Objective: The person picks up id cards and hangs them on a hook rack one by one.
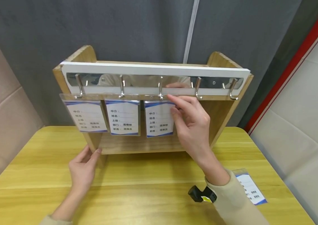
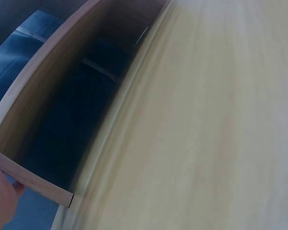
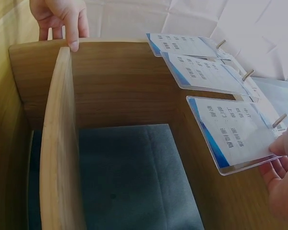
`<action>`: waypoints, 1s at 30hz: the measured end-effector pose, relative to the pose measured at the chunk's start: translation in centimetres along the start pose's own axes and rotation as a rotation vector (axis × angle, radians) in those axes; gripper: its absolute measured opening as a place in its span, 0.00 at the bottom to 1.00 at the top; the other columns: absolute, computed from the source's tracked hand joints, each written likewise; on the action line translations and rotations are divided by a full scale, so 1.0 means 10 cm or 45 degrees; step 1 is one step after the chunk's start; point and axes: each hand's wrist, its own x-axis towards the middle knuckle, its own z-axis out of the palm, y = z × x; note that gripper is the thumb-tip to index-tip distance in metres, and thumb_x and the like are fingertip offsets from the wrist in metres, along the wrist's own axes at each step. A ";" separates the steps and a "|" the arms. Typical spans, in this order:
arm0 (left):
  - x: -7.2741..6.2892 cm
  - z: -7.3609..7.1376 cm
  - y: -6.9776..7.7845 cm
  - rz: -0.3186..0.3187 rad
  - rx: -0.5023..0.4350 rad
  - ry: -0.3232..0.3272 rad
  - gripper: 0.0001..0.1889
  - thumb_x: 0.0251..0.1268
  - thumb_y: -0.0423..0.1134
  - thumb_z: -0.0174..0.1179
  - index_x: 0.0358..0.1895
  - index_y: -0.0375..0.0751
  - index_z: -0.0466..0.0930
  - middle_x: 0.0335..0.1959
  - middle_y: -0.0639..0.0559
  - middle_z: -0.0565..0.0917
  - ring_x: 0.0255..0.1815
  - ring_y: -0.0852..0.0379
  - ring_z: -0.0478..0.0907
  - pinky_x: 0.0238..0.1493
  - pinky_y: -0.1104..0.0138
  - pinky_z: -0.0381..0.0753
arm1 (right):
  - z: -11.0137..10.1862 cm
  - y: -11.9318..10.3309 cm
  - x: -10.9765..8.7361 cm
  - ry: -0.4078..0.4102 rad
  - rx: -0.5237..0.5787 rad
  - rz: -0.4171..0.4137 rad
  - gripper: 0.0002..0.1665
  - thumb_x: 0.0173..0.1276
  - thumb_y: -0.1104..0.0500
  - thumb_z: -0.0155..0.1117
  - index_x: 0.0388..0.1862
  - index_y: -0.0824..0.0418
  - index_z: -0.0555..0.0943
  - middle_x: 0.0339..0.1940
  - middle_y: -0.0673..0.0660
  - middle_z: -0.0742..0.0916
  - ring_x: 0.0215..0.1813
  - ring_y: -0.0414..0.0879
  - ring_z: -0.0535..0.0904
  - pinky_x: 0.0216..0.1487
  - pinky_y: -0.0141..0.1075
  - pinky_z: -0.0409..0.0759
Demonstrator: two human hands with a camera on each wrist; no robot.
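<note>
A wooden shelf rack [image 1: 147, 148] stands on the table, with a row of several metal hooks along its white front strip [image 1: 147, 67]. Three clear-sleeved ID badges hang there: a left badge [image 1: 87, 115], a middle badge [image 1: 123, 117] and a third badge [image 1: 159, 118] at the centre hook [image 1: 161, 87]. My right hand [image 1: 193, 125] pinches the third badge by its upper right edge; in the right wrist view the thumb lies on that badge [image 3: 230, 127]. Low on the rack's left side, my left hand [image 1: 83, 168] grips the side panel, its thumb at the lower shelf's corner.
Another ID badge [image 1: 250, 187] lies on the table at the right, partly covered by my right sleeve. Two hooks right of centre, including the end hook [image 1: 233, 89], carry no badge. A grey curtain [image 1: 136, 31] hangs behind the rack.
</note>
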 end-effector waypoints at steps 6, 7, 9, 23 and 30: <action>-0.01 0.00 0.01 0.004 0.016 -0.002 0.21 0.65 0.22 0.65 0.61 0.28 0.79 0.55 0.36 0.80 0.46 0.72 0.85 0.49 0.73 0.85 | 0.00 0.01 -0.04 0.034 0.049 -0.012 0.18 0.66 0.77 0.66 0.54 0.70 0.86 0.46 0.64 0.85 0.42 0.48 0.80 0.40 0.28 0.84; -0.01 0.00 0.01 0.006 0.015 -0.005 0.21 0.65 0.22 0.65 0.61 0.28 0.79 0.55 0.36 0.80 0.46 0.72 0.85 0.49 0.73 0.85 | -0.01 0.02 -0.05 0.036 0.054 -0.012 0.18 0.66 0.78 0.66 0.54 0.70 0.86 0.45 0.64 0.85 0.41 0.48 0.80 0.40 0.28 0.84; -0.01 0.00 0.01 0.013 0.019 -0.010 0.21 0.66 0.23 0.65 0.61 0.28 0.79 0.55 0.37 0.80 0.46 0.72 0.85 0.49 0.73 0.85 | -0.02 0.03 -0.06 0.033 0.067 -0.011 0.18 0.66 0.78 0.66 0.54 0.71 0.86 0.45 0.64 0.85 0.42 0.48 0.81 0.42 0.29 0.85; -0.01 -0.01 -0.01 0.017 0.017 -0.010 0.21 0.65 0.23 0.65 0.61 0.28 0.79 0.53 0.45 0.83 0.45 0.71 0.85 0.48 0.73 0.86 | -0.16 0.13 -0.21 0.007 0.163 0.034 0.20 0.62 0.83 0.65 0.53 0.74 0.85 0.45 0.65 0.84 0.43 0.49 0.82 0.45 0.32 0.88; -0.01 -0.01 0.00 0.006 0.043 -0.005 0.20 0.65 0.24 0.66 0.61 0.30 0.81 0.53 0.41 0.83 0.44 0.72 0.85 0.47 0.74 0.86 | -0.25 0.16 -0.27 -0.009 0.243 0.041 0.19 0.61 0.84 0.64 0.51 0.77 0.84 0.45 0.65 0.83 0.43 0.50 0.81 0.47 0.33 0.88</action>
